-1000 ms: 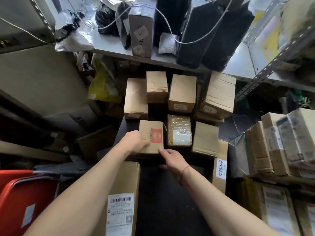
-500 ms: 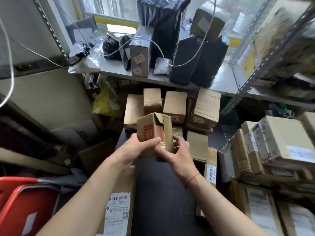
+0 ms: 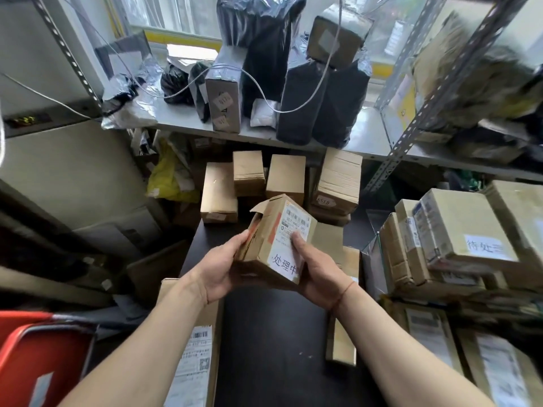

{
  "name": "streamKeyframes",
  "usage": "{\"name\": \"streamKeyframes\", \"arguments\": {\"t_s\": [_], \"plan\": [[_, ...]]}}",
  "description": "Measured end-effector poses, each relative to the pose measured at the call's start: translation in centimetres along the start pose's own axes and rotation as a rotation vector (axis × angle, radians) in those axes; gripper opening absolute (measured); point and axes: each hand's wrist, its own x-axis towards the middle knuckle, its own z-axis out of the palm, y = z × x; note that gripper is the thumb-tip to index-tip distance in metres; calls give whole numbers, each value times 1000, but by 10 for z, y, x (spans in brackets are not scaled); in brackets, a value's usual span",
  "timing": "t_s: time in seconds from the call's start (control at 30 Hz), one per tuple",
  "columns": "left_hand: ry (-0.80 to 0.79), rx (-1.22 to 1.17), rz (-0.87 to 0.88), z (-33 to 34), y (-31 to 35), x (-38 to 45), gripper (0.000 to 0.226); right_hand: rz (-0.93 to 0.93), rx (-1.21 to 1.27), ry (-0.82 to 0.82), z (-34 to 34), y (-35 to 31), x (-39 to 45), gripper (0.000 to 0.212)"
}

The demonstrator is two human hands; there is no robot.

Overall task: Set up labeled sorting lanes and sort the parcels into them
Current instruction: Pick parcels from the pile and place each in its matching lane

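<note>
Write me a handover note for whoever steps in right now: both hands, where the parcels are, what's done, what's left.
Hands: left hand and right hand both grip the small cardboard parcel, held up over the dark table. Its top flap is partly open; a handwritten white label faces the camera.
Parcels: a cluster of brown boxes stands at the table's far end; a labeled stack sits on the right.
Done: this parcel picked up, label visible.
Left: place it in its lane, then sort the rest.
</note>
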Motion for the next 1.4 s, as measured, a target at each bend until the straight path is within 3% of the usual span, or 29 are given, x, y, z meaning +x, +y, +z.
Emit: {"name": "streamKeyframes", "arguments": {"t_s": [0.13,0.27,0.43,0.9,1.07,1.4], "plan": [[227,371,236,2,12,-4,41,-96,-185,95,6,-2,2,63],[108,518,196,1,16,-4,64,-149,-330,131,5,-3,7,73],[110,362,211,-4,10,-3,53,-114,-205,136,-5,-10,6,63],[108,466,206,-4,9,-13,50,-132,-217,146,-14,-6,-20,48],[87,492,198,22,-2,-32,31,-143,-232,107,-33,-5,-55,61],[4,514,112,106,-76,-76,41,-160,-282,60,-115,7,-159,58]]}}
